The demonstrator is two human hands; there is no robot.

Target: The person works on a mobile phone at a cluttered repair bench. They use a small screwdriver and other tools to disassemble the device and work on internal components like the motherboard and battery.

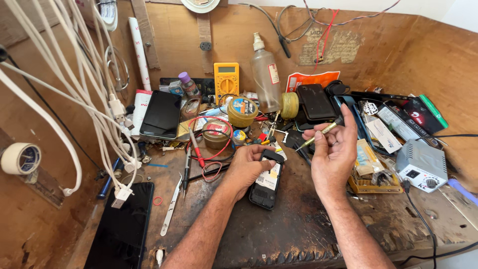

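Worn wooden bench, plywood walls, heavy clutter. Far left: tape roll hung on the wall, white cables draped down across it. Bottom left: dark tablet laid flat, red rubber ring and tweezers just beside it. Behind those, a black phone is propped against the back clutter. Centre back: yellow multimeter, clear spray bottle, solder tins, red and black probe leads. Left hand is clamped on a small black handset, lying back-open on the bench at centre; thumb is pressed at its top edge. Right hand is raised just right of the handset, fingers pinched shut on a brass-handled screwdriver, tip angled down-left towards the handset but clear of it. Black wallet case behind the right hand. Right: parts tray, grey soldering station, boxed packs at the back wall.
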